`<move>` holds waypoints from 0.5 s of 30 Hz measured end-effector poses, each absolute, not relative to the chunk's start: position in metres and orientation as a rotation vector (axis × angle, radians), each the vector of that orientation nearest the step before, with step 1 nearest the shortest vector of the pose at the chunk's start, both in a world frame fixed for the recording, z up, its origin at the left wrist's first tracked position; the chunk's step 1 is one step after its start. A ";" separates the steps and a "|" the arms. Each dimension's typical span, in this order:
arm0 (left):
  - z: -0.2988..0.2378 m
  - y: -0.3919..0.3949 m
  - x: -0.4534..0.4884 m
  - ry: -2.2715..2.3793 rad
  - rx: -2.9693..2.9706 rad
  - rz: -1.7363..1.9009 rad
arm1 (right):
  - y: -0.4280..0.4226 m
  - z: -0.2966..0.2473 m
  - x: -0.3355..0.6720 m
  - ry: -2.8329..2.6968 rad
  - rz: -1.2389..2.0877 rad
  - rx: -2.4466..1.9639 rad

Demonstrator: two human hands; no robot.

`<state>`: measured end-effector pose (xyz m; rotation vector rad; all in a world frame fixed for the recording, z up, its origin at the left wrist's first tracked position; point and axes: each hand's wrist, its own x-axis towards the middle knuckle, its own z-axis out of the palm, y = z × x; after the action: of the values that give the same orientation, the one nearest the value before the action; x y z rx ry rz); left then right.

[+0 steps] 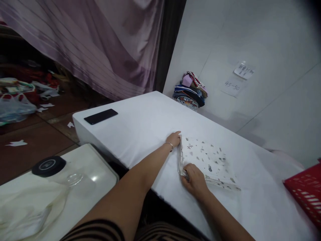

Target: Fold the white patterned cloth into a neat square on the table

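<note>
Right hand [194, 179], left hand [173, 139] on cloth [208, 160] — phone [100, 116], basket [306, 194] apart

Pressing the far corner of a folded cloth [208, 160] with the left hand [173, 139], pinching its near corner with the right hand [194, 179], on a white table [140, 127]. Beyond: a black phone [100, 116], a clothes pile [191, 90] against the wall, a red basket [307, 192].

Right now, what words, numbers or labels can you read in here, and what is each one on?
"45-50": handwritten on the lower sheet taped to the wall.
Upper note: handwriting, too blurred to read.
Black disc: a ring-shaped mark, too small to read.
Cloth: printed specks only, no letters.
</note>
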<state>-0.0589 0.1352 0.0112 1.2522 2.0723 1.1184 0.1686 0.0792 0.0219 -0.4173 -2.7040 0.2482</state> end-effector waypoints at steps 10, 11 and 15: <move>0.033 0.139 -0.067 2.158 1.005 1.023 | 0.075 0.029 0.164 -2.743 0.306 -0.577; 0.035 0.140 -0.067 2.166 0.992 0.989 | 0.075 0.029 0.164 -2.744 0.304 -0.580; 0.040 0.150 -0.063 2.155 0.954 0.838 | 0.075 0.026 0.163 -2.741 0.300 -0.586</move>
<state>-0.0629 0.1500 0.0397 0.9544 2.1550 0.8382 0.1630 0.0751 0.0262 -0.5859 -2.7409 0.3001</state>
